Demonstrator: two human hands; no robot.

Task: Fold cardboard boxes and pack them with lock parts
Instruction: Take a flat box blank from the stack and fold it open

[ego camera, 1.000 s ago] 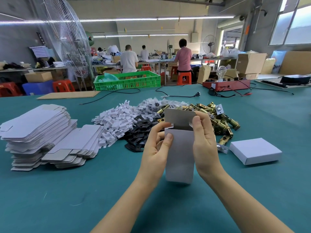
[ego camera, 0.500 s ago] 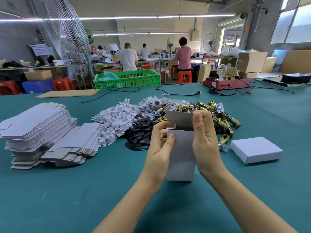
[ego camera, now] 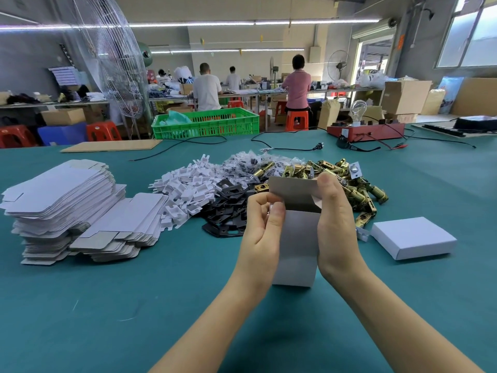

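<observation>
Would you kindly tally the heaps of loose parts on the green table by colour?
White plastic pieces: 1 heap
Black plates: 1 heap
Clear bagged bits: 1 heap
Brass latches: 1 heap
Total: 4 heaps

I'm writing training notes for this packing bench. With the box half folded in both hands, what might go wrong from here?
1. The left hand pinches a side flap of the box while the lid stands open; a hard tuck could crease it.
2. Both hands hold the box upright by its sides; the right hand squeezing could dent a wall.
3. The brass latches lie right behind; a push forward may scatter them.
</observation>
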